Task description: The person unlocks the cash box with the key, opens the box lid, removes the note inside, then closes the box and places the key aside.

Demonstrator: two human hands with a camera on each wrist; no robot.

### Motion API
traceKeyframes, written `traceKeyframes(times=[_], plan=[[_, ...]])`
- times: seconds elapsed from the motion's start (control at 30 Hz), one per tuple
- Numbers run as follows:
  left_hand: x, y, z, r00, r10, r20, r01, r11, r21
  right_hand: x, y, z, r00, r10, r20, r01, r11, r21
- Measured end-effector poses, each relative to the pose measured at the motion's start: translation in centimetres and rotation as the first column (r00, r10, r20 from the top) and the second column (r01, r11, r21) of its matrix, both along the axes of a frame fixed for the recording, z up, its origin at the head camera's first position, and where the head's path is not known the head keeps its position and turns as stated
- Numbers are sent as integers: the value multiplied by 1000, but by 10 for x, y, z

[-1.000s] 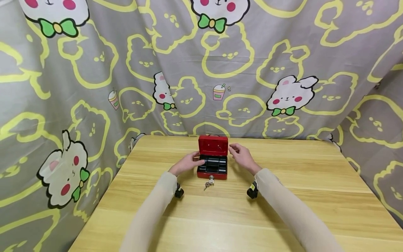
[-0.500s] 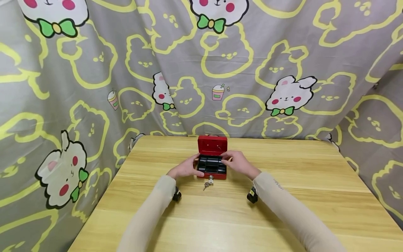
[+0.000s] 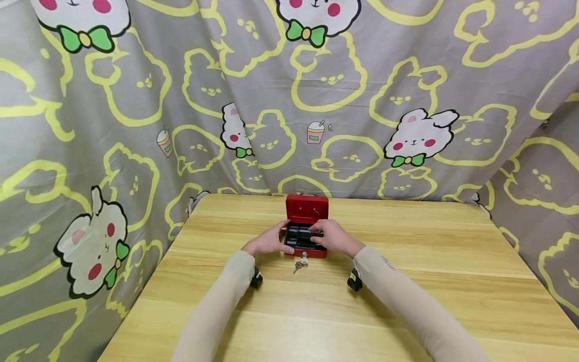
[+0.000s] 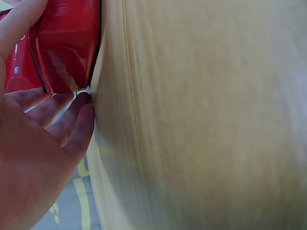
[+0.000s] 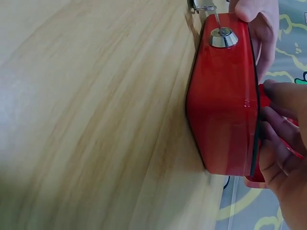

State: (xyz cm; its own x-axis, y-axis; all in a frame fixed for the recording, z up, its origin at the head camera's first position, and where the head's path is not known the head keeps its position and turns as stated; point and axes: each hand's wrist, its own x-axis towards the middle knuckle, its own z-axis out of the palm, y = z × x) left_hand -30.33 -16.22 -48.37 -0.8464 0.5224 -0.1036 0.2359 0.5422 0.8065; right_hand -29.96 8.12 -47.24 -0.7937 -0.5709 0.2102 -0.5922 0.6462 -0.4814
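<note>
A small red cash box (image 3: 315, 254) stands on the table with its lid (image 3: 307, 206) raised at the back. Inside lies a black compartment tray (image 3: 296, 242). My left hand (image 3: 269, 240) grips the box's left side, thumb at the front corner and fingers round the back corner. Over the right half of the tray, my right hand (image 3: 335, 237) dips in with bent fingers; I cannot tell whether they pinch the tray. In the right wrist view a key sits in the silver lock (image 5: 223, 38) on the front. Another key (image 3: 297, 266) hangs from it.
The wooden table (image 3: 407, 291) stretches around the box on all sides. Behind it and at both sides hangs a grey curtain (image 3: 271, 75) with yellow outlines and white rabbits. The box stands close to the table's back edge.
My right hand has come from beside the lid's right edge, leftward and down into the tray. The left thumb has gone from over the tray to the front corner.
</note>
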Motion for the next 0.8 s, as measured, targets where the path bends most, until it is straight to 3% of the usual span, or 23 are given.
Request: traceKeyframes(times=[0.6,0.67,0.8], plan=[[-1,-1,-3,1000,-2,-1,2,1000,6,-8,-11,-6,991,84,-106,-72,992,106],[4,1,5,1000,-7,5,7,1000,21,-7,-13,-6,990,84,-112,-72,991,112],[4,1,6,1000,-4,-1,4,1000,9,-7,-14,-7,987,86,-132,-71,991,112]])
